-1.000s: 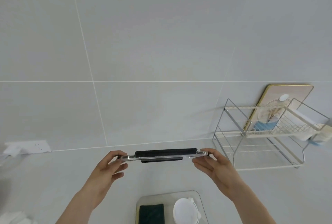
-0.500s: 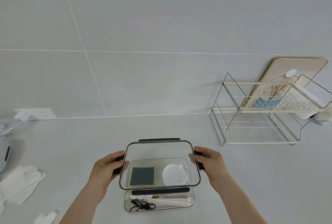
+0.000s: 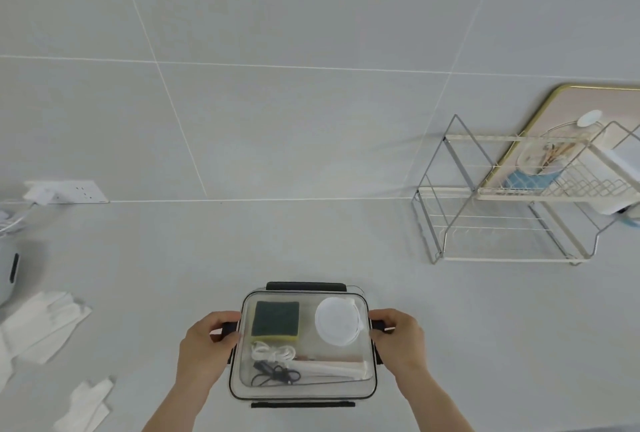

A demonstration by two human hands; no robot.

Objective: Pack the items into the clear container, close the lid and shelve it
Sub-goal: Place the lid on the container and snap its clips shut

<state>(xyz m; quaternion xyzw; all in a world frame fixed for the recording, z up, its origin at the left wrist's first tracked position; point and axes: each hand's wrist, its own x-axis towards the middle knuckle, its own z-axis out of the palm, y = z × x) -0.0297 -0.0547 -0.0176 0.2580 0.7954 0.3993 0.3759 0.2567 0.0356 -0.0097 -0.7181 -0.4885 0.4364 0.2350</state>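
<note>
And the lid [image 3: 304, 393] is down — held up over the clear container [image 3: 302, 345] half a second ago, it now sits on the rim, so packing looks done and latching comes next. Left hand [image 3: 204, 352] and right hand [image 3: 398, 341] each have their grip curled on a dark side clasp [image 3: 229, 329]. The box rests on the worktop [image 3: 311, 241], sponge [image 3: 276, 320], white round lid [image 3: 337, 324] and cords [image 3: 273, 362] showing through, the wire rack [image 3: 502, 203] well apart.

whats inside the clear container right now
Through the clear lid: a green sponge, a round white lid, a white cord, a black cable and a white stick-like item. Anything beneath them is hidden.
</note>
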